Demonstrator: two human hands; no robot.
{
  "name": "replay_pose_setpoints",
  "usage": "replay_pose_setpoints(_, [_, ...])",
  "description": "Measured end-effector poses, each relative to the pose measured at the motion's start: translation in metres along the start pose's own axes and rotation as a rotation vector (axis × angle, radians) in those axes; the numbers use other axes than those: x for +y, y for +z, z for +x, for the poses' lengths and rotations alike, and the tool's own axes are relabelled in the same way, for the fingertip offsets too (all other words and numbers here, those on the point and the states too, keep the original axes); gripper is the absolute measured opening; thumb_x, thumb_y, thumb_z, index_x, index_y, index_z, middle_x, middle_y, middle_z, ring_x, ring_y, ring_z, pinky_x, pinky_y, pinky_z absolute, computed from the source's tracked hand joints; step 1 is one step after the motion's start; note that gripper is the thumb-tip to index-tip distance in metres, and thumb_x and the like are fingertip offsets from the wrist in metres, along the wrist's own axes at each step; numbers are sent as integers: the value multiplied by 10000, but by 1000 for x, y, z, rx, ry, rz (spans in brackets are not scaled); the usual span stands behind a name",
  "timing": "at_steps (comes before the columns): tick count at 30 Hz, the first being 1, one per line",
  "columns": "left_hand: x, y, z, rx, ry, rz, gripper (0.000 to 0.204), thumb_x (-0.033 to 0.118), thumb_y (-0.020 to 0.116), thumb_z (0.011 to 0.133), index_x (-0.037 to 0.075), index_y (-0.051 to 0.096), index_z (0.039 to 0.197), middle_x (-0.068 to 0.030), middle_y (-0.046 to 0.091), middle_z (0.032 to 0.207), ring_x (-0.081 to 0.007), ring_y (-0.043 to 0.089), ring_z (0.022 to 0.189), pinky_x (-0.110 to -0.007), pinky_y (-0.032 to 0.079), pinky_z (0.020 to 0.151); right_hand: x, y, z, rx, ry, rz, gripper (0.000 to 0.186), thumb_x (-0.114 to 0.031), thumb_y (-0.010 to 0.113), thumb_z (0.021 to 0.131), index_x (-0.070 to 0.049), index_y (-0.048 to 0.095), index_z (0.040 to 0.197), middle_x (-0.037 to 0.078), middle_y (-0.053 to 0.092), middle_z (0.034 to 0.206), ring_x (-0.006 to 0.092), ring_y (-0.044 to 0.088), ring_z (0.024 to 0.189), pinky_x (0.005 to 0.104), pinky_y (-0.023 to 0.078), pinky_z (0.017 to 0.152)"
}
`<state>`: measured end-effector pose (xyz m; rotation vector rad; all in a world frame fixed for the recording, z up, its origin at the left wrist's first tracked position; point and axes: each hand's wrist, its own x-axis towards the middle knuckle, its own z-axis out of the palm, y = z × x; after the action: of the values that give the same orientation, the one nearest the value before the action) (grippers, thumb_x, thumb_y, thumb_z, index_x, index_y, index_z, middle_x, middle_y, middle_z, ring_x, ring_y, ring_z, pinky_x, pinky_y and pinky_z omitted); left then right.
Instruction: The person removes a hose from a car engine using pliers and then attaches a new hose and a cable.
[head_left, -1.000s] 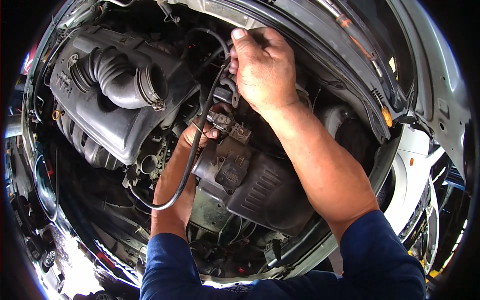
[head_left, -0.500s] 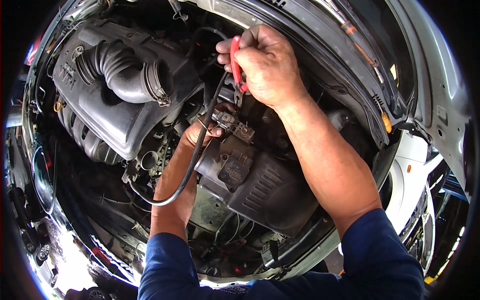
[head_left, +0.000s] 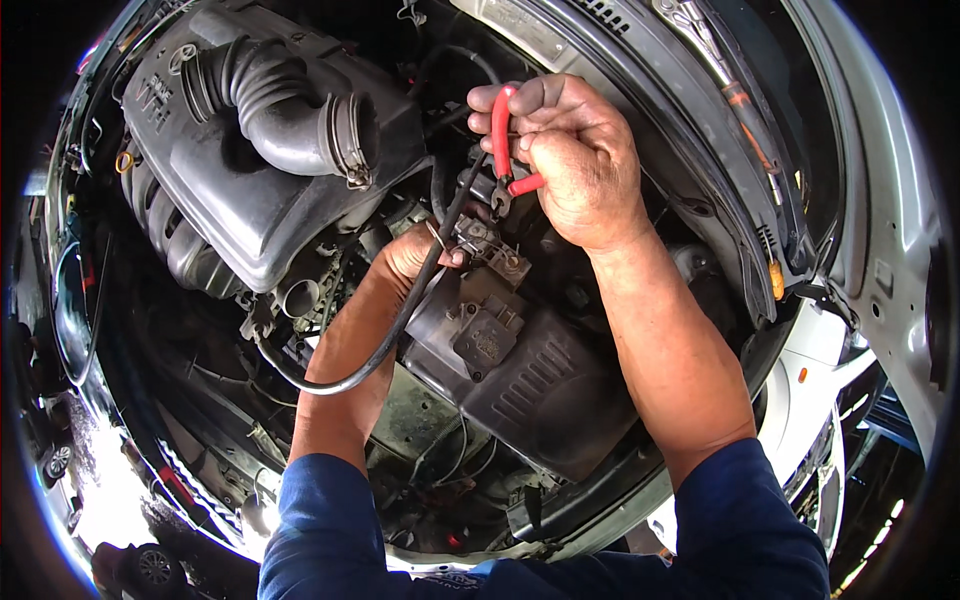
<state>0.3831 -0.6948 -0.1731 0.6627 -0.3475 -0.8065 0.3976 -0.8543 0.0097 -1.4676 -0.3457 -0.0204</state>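
Observation:
My right hand holds red-handled pliers. Their handles are spread apart and their jaws point down beside a small metal-and-plastic fitting. Against the left side of that fitting, my left hand has its fingers curled, partly hidden behind a black hose. What those fingers grip is hard to see. The hose loops from low left up past both hands. Just below the fitting lies the black air filter housing, with a square sensor on its top.
A black engine cover fills the upper left, with a ribbed intake duct on it, its end open. A ratchet and an orange-handled screwdriver lie along the cowl at the upper right. The white fender borders the right.
The pliers' handles have spread wider, and my right hand's grip has loosened around them. The engine bay has shifted slightly right in view. My left hand stays at the fitting.

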Motion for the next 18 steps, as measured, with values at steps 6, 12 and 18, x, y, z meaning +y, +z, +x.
replay_pose_setpoints(6, [-2,0,3,-8,-3,1,494,316,773,843,6,593,1182,-24,624,1022,-127,550,914,-278,438,846,1,2,2,39,19,58,204,78,457,855,-5,579,996,178,674,1011,208,673,850,348,575,782])
replay_pose_setpoints(12, [-3,0,7,-23,-11,2,500,317,774,841,6,591,1187,-25,624,1026,-128,550,917,-279,438,849,1,9,8,46,-63,-217,121,-106,646,949,-12,570,966,64,645,780,112,605,657,250,517,590])
replay_pose_setpoints(18, [-2,-1,8,-31,-17,3,506,317,776,839,7,588,1191,-26,624,1031,-130,551,921,-280,438,853,2,14,1,374,-54,-195,178,-139,671,936,22,596,946,36,646,710,79,602,612,230,501,562])
